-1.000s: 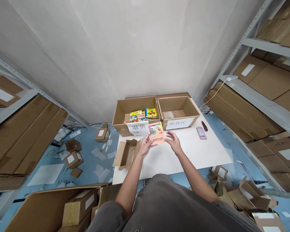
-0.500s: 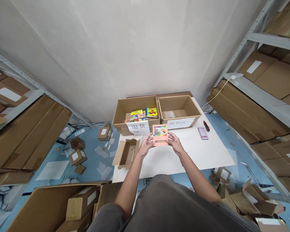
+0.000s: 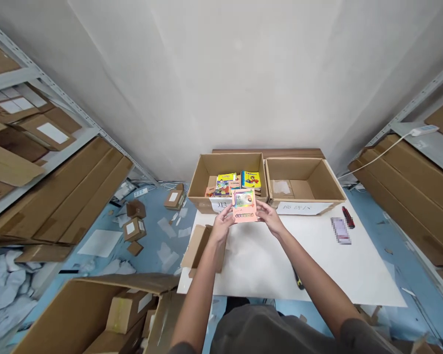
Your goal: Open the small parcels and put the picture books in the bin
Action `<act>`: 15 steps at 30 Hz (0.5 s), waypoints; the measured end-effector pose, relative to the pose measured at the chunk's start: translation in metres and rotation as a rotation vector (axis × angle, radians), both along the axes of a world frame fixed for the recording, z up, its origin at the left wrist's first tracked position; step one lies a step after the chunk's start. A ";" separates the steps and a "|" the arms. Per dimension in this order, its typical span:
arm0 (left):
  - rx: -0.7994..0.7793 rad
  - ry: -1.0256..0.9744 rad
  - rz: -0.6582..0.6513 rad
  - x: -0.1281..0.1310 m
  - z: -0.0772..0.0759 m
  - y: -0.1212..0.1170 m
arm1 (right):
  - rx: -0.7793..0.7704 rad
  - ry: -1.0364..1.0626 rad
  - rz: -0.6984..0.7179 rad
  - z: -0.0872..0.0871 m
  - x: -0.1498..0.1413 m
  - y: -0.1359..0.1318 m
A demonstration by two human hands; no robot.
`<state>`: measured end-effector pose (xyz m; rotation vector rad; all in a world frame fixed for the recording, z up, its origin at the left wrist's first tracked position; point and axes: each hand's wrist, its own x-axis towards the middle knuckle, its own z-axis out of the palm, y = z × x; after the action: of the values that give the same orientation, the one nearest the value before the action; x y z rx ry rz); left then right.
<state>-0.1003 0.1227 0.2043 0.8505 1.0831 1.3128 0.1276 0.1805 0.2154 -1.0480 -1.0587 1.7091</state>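
A pink book (image 3: 244,205) with a colourful framed picture on its cover is held up between both hands, in front of the left labelled carton. My left hand (image 3: 223,222) grips its left edge. On its right edge, my right hand (image 3: 270,218) is closed too. Behind it stands an open cardboard box (image 3: 226,159) with several picture books (image 3: 251,180) inside and a white paper label (image 3: 218,204) partly covered by the book. Beside that box sits another open box (image 3: 297,167), with a pale flat item (image 3: 281,187) in it.
On the white table (image 3: 258,265) are a small open carton (image 3: 201,246), a red-and-black cutter (image 3: 348,217), a blurred phone-like item (image 3: 341,230) and a yellow-black tool (image 3: 299,281) by my right forearm. A big carton (image 3: 77,314) stands front left; shelves (image 3: 59,147) flank both sides.
My view has turned left and shifted nearer the table. The book has moved closer to the left box and now overlaps its front label; both hands keep hold of it.
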 end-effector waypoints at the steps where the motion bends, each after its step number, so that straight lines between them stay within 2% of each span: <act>1: -0.004 -0.002 -0.002 -0.010 -0.004 0.015 | -0.007 -0.008 -0.020 -0.004 -0.010 0.011; 5: -0.031 -0.018 -0.063 -0.042 -0.030 0.078 | -0.021 -0.060 -0.098 -0.022 -0.039 0.058; 10: -0.006 0.042 -0.150 -0.050 -0.058 0.161 | -0.022 -0.112 -0.187 -0.048 -0.056 0.121; 13: 0.041 0.223 -0.169 -0.046 -0.063 0.203 | 0.011 -0.201 -0.285 -0.060 -0.058 0.156; 15: 0.087 0.428 -0.127 -0.045 -0.064 0.219 | 0.060 -0.340 -0.395 -0.068 -0.055 0.171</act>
<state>-0.1454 0.3418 0.1401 1.2840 1.2834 1.1029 0.0725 0.3516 0.1469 -1.4352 -1.0186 1.2029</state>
